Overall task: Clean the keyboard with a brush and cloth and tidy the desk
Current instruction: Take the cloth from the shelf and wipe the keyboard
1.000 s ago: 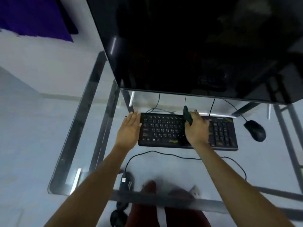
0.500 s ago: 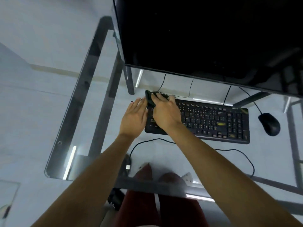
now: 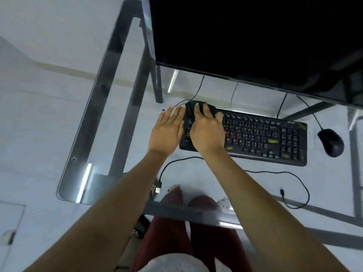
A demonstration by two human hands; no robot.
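Biggest risk here is the keyboard (image 3: 255,136) sliding on the glass counter (image 3: 102,118), since the right hand (image 3: 206,132) is pressing a dark cloth (image 3: 191,108) down on its left end, fingers spread flat over the fabric. The left hand (image 3: 167,132) is lying open, fingers together, right against the keyboard's left edge, probably bracing it, though it's hard to see real contact. Loose cable (image 3: 284,173) just below the right forearm could snag too. Mouse (image 3: 331,142) is sitting well right of both hands. No brush visible.
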